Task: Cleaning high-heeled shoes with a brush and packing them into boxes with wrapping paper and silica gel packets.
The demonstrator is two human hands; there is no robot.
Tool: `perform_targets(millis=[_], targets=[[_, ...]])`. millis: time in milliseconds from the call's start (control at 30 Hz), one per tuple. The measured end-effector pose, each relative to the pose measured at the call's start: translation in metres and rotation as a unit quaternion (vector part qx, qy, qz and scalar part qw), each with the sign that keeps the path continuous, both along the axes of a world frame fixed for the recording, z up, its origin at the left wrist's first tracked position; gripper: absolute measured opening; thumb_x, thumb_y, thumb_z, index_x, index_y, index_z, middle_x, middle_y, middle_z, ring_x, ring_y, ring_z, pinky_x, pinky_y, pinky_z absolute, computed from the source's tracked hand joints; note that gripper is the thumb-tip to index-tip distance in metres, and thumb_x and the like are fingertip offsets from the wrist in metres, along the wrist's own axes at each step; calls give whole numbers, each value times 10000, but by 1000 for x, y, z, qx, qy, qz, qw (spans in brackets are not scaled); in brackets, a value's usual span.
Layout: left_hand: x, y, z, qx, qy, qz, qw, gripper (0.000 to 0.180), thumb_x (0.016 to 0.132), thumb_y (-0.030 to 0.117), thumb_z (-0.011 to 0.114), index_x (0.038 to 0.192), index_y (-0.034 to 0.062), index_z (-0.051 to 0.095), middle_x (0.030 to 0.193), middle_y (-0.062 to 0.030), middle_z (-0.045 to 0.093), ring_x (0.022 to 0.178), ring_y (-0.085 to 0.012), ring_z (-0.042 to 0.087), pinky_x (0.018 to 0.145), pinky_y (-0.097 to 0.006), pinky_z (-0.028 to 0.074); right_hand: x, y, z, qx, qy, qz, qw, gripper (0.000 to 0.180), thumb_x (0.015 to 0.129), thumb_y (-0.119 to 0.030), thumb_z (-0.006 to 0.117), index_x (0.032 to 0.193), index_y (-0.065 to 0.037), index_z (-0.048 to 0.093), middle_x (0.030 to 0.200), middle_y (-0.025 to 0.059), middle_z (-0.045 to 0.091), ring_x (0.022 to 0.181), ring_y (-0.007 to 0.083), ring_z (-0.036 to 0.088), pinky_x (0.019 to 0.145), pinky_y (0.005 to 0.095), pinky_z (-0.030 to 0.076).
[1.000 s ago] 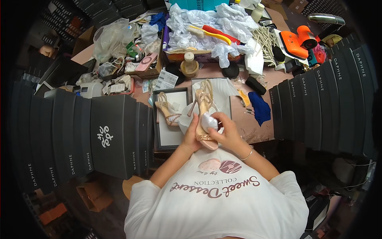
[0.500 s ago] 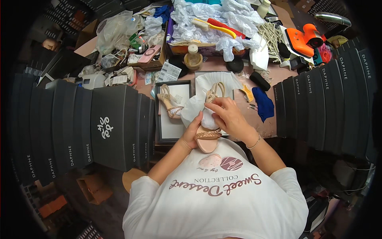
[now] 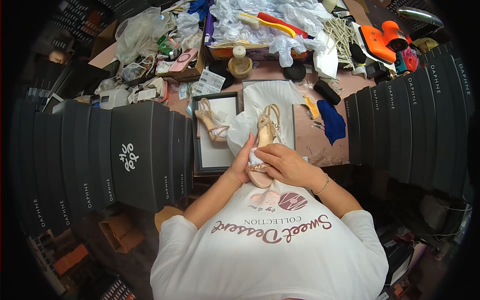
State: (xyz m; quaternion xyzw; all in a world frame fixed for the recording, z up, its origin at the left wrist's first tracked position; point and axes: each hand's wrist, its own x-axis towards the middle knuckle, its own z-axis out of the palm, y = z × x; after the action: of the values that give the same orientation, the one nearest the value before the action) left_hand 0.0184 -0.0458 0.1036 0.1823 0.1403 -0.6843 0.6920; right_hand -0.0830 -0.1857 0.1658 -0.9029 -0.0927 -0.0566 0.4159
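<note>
A rose-gold strappy sandal (image 3: 265, 131), toe toward me, is held in front of my chest. My left hand (image 3: 242, 160) grips it along the left side of its forefoot. Over the front of the sandal, my right hand (image 3: 287, 164) has its fingers closed on a white paper wad (image 3: 254, 158) just behind the glittery toe strap. Those fingers partly hide the wad. The matching sandal (image 3: 212, 120) lies in an open shoe box (image 3: 202, 161) at the left, with white stuffing among its straps. White tissue paper (image 3: 272, 95) spreads beyond the held sandal.
Stacks of dark shoe boxes (image 3: 137, 155) flank me, with more boxes (image 3: 400, 120) at the right. A blue cloth (image 3: 331, 122) and a glass jar (image 3: 240, 65) lie beyond the sandals. At the back are brushes (image 3: 270, 24), plastic bags and an orange device (image 3: 377, 46).
My right hand has moved toward me, from the sandal's middle to its toe strap. The white wad has shifted with it, uncovering the insole. My left hand still grips the sandal.
</note>
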Motion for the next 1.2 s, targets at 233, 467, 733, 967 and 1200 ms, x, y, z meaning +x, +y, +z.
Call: perform_targets(millis=[233, 467, 733, 967, 1200], targets=[[-6, 3, -16, 0, -7, -13, 1000, 523, 973, 494, 354, 1290, 86, 438, 1123, -106, 564, 998, -192, 606, 832, -331, 535, 5, 11, -4, -33, 6, 9, 999, 338, 752, -216, 642, 995, 10, 577, 991, 165, 565, 935, 308, 541, 784, 394, 431], [-13, 4, -8, 34, -45, -37, 998, 489, 982, 421, 394, 1285, 37, 426, 1099, -129, 568, 966, -193, 610, 782, -333, 546, 6, 16, -2, 110, 150, 55, 981, 405, 766, -364, 693, 888, 8, 590, 864, 179, 575, 815, 341, 572, 708, 389, 453], [1, -5, 3, 38, -91, -48, 994, 508, 979, 425, 392, 1246, -4, 445, 1091, -146, 575, 964, -212, 609, 796, -343, 539, 11, 23, 6, 84, 27, -51, 995, 429, 730, -417, 728, 751, -8, 598, 798, 148, 576, 735, 284, 574, 648, 363, 444], [20, -17, 6, 47, -324, 67, 942, 458, 974, 404, 434, 1206, 10, 469, 1054, -87, 573, 959, -165, 590, 840, -308, 490, 24, 9, 26, -22, 33, -47, 998, 552, 700, -407, 762, 1027, -5, 573, 1079, 176, 536, 950, 341, 539, 754, 365, 445], [37, -25, 46, 23, -649, 121, 751, 574, 931, 260, 546, 1388, -11, 329, 1417, -133, 366, 1294, -200, 363, 1063, -318, 296, 35, -40, -19, 166, 159, -183, 956, 611, 764, -186, 739, 1275, 26, 481, 1289, 208, 475, 1180, 329, 487, 948, 351, 427]])
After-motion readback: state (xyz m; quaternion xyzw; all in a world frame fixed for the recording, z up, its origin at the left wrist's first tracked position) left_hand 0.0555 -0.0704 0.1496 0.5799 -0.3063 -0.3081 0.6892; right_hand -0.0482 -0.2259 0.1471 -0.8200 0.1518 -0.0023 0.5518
